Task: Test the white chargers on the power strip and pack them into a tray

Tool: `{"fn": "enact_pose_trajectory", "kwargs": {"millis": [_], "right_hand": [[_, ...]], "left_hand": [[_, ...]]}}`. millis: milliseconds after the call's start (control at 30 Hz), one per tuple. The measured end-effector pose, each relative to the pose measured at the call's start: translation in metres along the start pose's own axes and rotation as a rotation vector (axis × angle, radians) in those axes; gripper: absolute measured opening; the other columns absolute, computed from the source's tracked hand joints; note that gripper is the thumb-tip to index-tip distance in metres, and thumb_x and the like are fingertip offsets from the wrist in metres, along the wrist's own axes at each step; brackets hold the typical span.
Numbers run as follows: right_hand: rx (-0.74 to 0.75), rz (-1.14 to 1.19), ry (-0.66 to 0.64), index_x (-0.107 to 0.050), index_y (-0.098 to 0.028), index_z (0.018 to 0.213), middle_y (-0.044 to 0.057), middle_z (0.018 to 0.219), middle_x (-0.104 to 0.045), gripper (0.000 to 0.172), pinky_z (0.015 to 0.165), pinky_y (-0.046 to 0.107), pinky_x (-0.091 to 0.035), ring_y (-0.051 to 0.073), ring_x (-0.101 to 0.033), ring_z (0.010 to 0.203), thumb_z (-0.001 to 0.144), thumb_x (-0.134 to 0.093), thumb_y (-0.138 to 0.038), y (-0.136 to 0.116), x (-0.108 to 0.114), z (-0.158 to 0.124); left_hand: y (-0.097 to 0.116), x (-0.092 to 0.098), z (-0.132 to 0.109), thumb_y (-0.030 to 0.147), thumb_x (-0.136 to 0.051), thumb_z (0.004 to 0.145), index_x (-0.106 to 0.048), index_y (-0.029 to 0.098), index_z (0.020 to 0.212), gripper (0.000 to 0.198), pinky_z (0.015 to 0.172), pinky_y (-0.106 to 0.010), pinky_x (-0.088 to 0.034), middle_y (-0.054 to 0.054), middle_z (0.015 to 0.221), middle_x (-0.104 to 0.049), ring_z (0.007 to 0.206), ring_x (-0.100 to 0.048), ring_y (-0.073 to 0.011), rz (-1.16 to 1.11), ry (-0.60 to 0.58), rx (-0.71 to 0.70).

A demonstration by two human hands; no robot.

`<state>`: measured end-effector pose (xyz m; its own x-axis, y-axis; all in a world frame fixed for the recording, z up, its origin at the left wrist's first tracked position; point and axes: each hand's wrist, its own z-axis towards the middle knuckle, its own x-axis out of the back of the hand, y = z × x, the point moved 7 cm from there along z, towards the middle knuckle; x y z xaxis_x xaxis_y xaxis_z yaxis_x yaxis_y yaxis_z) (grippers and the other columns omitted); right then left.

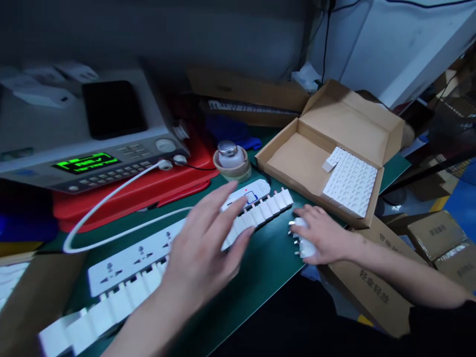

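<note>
Plug [305,246] cupped in the right hand [323,233], fingers curled over its white plastic body, pins sticking out toward the left; we cannot tell whether it bears on the tabletop [271,272], a dark green mat surface. Left hand [201,243] spread, fingers fanned over a power strip [245,196], tips at or just above its glossy face; we cannot tell whether they touch, and nothing is pinched. The strip lies flat between the hands, a ribbed row of white blocks along one long edge, a small blue outlined mark on top. We judge a grip on the plug's body, away from the pins, the sound one, and flat fingers safer than tips on smooth plastic, which may slide. Second strip [130,263] at lower left, matte-looking white with socket faces and the same ribbed edge. White cable [111,208] loops across toward a bench meter [85,171] with a green display, above a red tray [130,191]. Small jar [230,158] with a metal cap stands near an open carton [293,163] of corrugated board, which holds a sheet of dimpled white pads [349,181].
</note>
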<state>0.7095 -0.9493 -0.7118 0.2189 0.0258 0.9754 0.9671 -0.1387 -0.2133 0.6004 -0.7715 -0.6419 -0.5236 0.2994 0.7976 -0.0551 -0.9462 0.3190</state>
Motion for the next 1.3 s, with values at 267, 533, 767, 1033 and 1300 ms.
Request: {"fn": "enact_pose_trajectory", "kwargs": {"millis": [267, 533, 767, 1033, 1300], "right_hand": [[-0.088, 0.018, 0.149, -0.048, -0.016, 0.144, 0.025, 0.160, -0.032, 0.077, 0.113, 0.069, -0.030, 0.048, -0.025, 0.148, 0.080, -0.071, -0.051, 0.009, -0.044, -0.014], [-0.019, 0.159, 0.311, -0.055, -0.029, 0.132, 0.015, 0.157, -0.038, 0.063, 0.109, 0.068, -0.029, 0.045, -0.021, 0.149, 0.073, -0.071, -0.046, 0.016, -0.054, -0.012], [-0.060, 0.231, 0.347, -0.059, -0.025, 0.113, 0.014, 0.144, -0.047, 0.045, 0.114, 0.063, -0.025, 0.042, -0.028, 0.147, 0.075, -0.068, -0.047, 0.018, -0.049, -0.010], [-0.097, 0.186, 0.331, -0.060, -0.024, 0.118, 0.016, 0.148, -0.044, 0.050, 0.112, 0.066, -0.029, 0.043, -0.026, 0.148, 0.075, -0.069, -0.048, 0.018, -0.051, -0.011], [-0.081, 0.109, 0.249, -0.060, -0.025, 0.132, 0.019, 0.162, -0.031, 0.057, 0.108, 0.071, -0.035, 0.048, -0.023, 0.149, 0.081, -0.072, -0.049, 0.017, -0.048, -0.012]], "left_hand": [[0.038, -0.156, 0.149, 0.021, -0.061, 0.092, -0.054, 0.004, 0.139, 0.051, 0.116, -0.046, -0.043, -0.025, 0.153, -0.048, 0.139, -0.050, -0.0357, 0.004, -0.466, -0.185], [0.067, -0.268, 0.230, 0.006, -0.065, 0.077, -0.021, 0.010, 0.161, 0.095, 0.110, -0.037, -0.045, -0.023, 0.163, -0.029, 0.140, -0.047, -0.0318, -0.147, -0.696, -0.334], [0.059, -0.285, 0.250, 0.011, -0.069, 0.071, -0.042, 0.013, 0.147, 0.081, 0.100, -0.039, -0.051, -0.019, 0.145, -0.045, 0.123, -0.056, -0.0310, -0.174, -0.786, -0.434], [0.068, -0.284, 0.246, 0.006, -0.071, 0.066, -0.040, 0.007, 0.143, 0.083, 0.098, -0.042, -0.052, -0.022, 0.143, -0.046, 0.123, -0.055, -0.0336, -0.148, -0.786, -0.410], [0.057, -0.237, 0.228, 0.010, -0.075, 0.061, -0.028, 0.009, 0.154, 0.104, 0.102, -0.046, -0.047, -0.024, 0.149, -0.039, 0.133, -0.046, -0.0401, -0.148, -0.644, -0.236]]}}
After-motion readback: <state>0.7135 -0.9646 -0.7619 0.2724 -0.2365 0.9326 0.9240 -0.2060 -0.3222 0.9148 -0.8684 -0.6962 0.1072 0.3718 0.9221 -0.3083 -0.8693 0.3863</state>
